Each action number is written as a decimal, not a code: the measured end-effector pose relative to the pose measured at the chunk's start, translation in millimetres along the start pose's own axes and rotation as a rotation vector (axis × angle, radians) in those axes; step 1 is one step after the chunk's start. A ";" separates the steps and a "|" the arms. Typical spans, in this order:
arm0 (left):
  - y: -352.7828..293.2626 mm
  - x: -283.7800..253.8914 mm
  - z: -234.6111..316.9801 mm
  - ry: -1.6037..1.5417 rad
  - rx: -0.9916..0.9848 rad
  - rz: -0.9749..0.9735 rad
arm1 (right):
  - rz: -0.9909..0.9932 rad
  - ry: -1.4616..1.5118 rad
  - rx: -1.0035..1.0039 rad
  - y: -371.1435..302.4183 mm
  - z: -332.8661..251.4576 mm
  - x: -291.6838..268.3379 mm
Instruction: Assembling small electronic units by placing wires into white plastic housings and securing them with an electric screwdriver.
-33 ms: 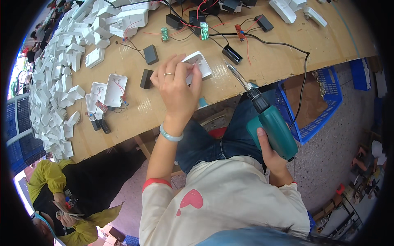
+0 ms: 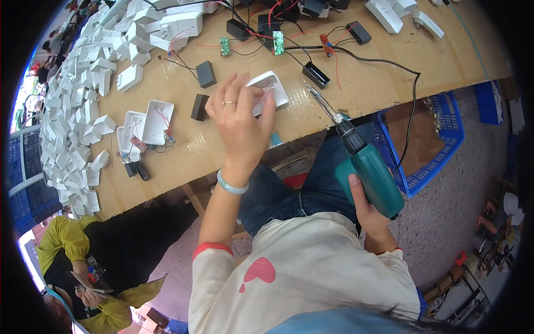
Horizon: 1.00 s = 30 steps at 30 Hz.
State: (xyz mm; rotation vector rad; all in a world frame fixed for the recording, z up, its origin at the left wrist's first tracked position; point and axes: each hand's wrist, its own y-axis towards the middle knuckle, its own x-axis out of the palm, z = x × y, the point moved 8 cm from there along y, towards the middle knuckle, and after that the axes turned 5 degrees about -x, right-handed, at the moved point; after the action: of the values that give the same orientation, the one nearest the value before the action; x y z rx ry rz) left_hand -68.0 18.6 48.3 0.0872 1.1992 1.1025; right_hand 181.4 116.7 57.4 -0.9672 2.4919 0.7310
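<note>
One white case [image 2: 281, 94] lies on the table [image 2: 181, 158] near its front edge, under the left hand [image 2: 240, 117]. That hand is half open, fingers curled over the case — whether they pinch anything inside it, I cannot tell. The right hand [image 2: 369, 216] is wrapped around one green power tool [image 2: 374, 175], its metal tip pointing up toward the table. One black box [image 2: 198, 107] sits just beside the left fingers, a second black box [image 2: 206, 74] beyond it. Two green boards [image 2: 278, 43] lie farther back.
</note>
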 end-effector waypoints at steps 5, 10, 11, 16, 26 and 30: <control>-17.4 -44.9 -4.4 -0.090 -0.052 0.103 | 0.058 -0.051 0.123 -2.7 5.3 -7.5; -50.2 -65.7 -79.1 -0.188 -0.580 0.009 | 0.008 -0.026 0.240 -8.0 24.7 -6.8; -50.2 -68.3 -79.3 -0.181 -0.583 0.017 | 0.001 -0.019 0.233 -6.0 23.4 -5.6; -30.7 -56.8 -82.5 -0.167 -0.627 -0.071 | 0.076 -0.036 0.003 8.9 -0.2 0.1; -37.9 -38.3 -86.9 -0.256 -0.748 -0.245 | 0.047 -0.024 0.127 -6.1 15.9 -4.1; -58.8 -0.4 -100.9 -0.985 -1.055 -0.318 | 0.071 -0.017 0.146 -7.1 17.6 -4.8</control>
State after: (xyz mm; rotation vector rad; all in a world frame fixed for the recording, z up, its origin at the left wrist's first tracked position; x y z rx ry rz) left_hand -108.6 -59.6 -28.3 -0.3323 -0.3026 1.0674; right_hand 192.3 125.0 43.4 -0.8211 2.5353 0.5672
